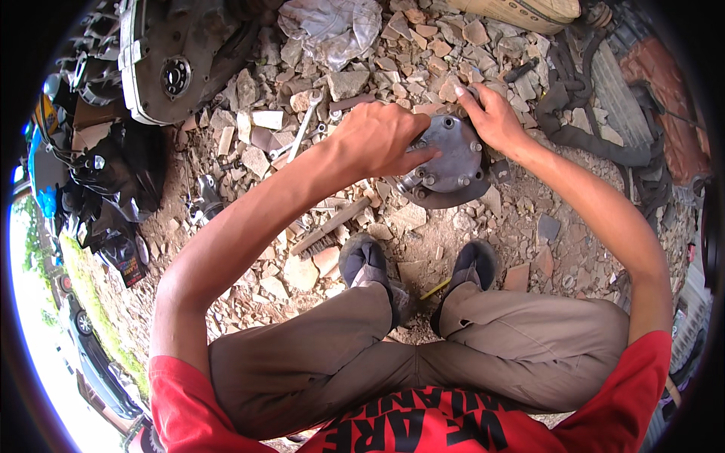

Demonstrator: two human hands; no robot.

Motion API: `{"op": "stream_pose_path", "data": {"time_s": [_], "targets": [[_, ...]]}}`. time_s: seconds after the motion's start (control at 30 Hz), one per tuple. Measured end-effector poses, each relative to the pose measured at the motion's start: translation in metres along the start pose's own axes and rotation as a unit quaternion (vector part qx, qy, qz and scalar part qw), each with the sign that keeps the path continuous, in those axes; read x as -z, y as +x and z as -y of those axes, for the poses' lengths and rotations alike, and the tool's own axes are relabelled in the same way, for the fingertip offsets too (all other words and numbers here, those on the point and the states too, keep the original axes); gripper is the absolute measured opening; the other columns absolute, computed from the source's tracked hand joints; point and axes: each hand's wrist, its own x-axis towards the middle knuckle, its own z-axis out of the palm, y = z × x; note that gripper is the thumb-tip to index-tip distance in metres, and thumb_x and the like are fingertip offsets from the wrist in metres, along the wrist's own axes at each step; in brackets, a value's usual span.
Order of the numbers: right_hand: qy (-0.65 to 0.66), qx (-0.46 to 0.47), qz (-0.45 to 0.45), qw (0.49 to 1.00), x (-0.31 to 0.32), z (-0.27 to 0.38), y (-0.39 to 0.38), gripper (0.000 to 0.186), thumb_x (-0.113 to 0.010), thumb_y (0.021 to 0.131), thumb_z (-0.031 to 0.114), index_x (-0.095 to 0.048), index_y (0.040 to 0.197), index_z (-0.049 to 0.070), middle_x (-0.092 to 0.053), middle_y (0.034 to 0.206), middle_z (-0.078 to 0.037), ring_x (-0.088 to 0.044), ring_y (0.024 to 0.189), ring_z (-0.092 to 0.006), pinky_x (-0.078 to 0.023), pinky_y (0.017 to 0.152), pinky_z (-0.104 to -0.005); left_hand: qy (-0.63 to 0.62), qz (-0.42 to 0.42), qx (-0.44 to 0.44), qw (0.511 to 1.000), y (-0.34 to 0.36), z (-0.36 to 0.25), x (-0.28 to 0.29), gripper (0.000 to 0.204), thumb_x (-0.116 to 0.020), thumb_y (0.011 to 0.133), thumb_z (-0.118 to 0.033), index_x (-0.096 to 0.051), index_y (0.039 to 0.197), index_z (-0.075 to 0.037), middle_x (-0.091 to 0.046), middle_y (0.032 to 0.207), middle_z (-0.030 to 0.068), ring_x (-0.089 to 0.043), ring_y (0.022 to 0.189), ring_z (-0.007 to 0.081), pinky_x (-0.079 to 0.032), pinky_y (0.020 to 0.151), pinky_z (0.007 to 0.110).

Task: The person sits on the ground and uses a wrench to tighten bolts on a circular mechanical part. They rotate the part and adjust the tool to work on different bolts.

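A grey metal housing with a flat bolted cover plate (455,155) sits on the rubble in front of my feet. Several bolt heads stand round the plate's rim. My left hand (377,140) is closed on the housing's left side, its thumb lying across the plate and its other fingers curled at the far left edge. At the far right rim is my right hand (492,119), with finger and thumb drawn together just beyond a bolt. Whatever it pinches there, if anything, is too small to make out.
Left of the housing lie a combination wrench (304,127) and a wooden-handled wire brush (332,226). A large engine casing (177,68) stands at the far left, near black plastic bags (113,177). Dark hoses (596,143) lie at the right, a clear plastic bag (330,26) at the back.
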Motion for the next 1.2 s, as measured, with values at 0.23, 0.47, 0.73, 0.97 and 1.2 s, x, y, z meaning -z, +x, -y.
{"op": "stream_pose_path", "data": {"time_s": [0.23,0.47,0.73,0.97,1.2], "targets": [[-0.002,-0.013,0.011,1.000,0.001,0.003,0.000,0.050,-0.053,0.097,0.043,-0.059,0.104,-0.006,-0.065,0.090,-0.027,-0.066,0.089,-0.0373,-0.048,0.078,-0.0416,-0.055,-0.082,-0.107,0.989,-0.005,0.007,-0.004,0.038,-0.064,0.089,-0.039,-0.057,0.095,-0.002,-0.067,0.081,0.0173,-0.068,0.074,0.0361,-0.054,0.065,0.046],[-0.003,0.008,-0.009,1.000,-0.005,-0.008,0.002,0.050,-0.053,0.097,0.043,-0.060,0.108,-0.006,-0.066,0.094,-0.026,-0.066,0.094,-0.0373,-0.048,0.079,-0.0412,-0.037,-0.082,-0.062,0.994,-0.005,0.002,-0.003,0.033,-0.061,0.091,-0.035,-0.057,0.099,-0.003,-0.068,0.081,0.0165,-0.068,0.074,0.0356,-0.055,0.064,0.045],[-0.004,-0.021,0.023,1.000,0.000,0.000,0.002,0.053,-0.054,0.097,0.043,-0.059,0.113,-0.008,-0.066,0.098,-0.028,-0.066,0.097,-0.0379,-0.049,0.082,-0.0410,0.013,-0.029,-0.038,0.999,0.000,0.003,-0.011,0.039,-0.054,0.095,-0.043,-0.060,0.098,-0.004,-0.067,0.072,0.0162,-0.068,0.069,0.0349,-0.055,0.062,0.044],[-0.008,0.002,-0.006,1.000,-0.003,-0.005,0.002,0.051,-0.053,0.097,0.044,-0.060,0.107,-0.005,-0.066,0.091,-0.026,-0.066,0.090,-0.0378,-0.049,0.079,-0.0420,-0.011,-0.066,-0.064,0.996,-0.005,0.008,-0.016,0.042,-0.053,0.095,-0.046,-0.062,0.096,-0.005,-0.065,0.066,0.0167,-0.068,0.065,0.0338,-0.055,0.060,0.044],[-0.007,-0.021,0.016,1.000,0.001,0.003,0.000,0.052,-0.053,0.097,0.044,-0.060,0.106,-0.006,-0.066,0.091,-0.026,-0.066,0.091,-0.0382,-0.049,0.078,-0.0415,-0.001,-0.058,-0.026,0.998,-0.002,0.003,-0.012,0.043,-0.051,0.096,-0.047,-0.062,0.096,-0.005,-0.065,0.067,0.0172,-0.067,0.064,0.0347,-0.054,0.057,0.044]]}}
